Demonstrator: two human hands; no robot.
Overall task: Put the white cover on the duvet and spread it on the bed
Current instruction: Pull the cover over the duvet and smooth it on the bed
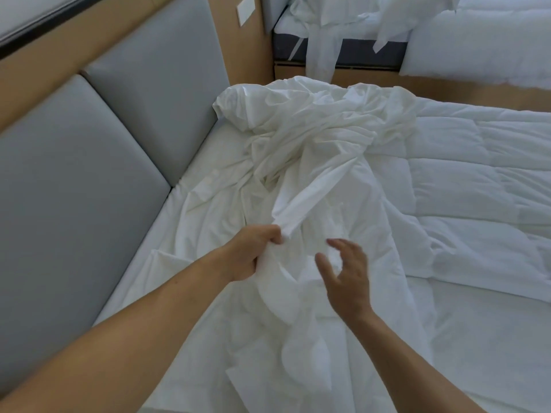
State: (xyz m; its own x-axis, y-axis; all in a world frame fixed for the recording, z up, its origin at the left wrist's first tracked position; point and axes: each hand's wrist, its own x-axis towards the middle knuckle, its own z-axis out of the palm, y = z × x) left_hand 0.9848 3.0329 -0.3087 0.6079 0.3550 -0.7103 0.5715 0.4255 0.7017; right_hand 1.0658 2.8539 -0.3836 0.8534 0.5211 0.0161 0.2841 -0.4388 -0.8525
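The white cover (301,138) lies crumpled in a heap across the middle of the bed (477,338), running from the headboard side down towards me. My left hand (253,251) grips a bunched fold of the cover and lifts it off the bed. Just right of it, my right hand (346,275) hovers over the cloth with fingers spread and loosely bent, holding nothing. The quilted white duvet (483,174) lies flat on the right part of the bed, partly under the cover.
A grey padded headboard (89,180) lines the left side. A wooden wall panel (238,40) stands at the back. A second bed (477,40) with white bedding and hanging cloth is at the top right.
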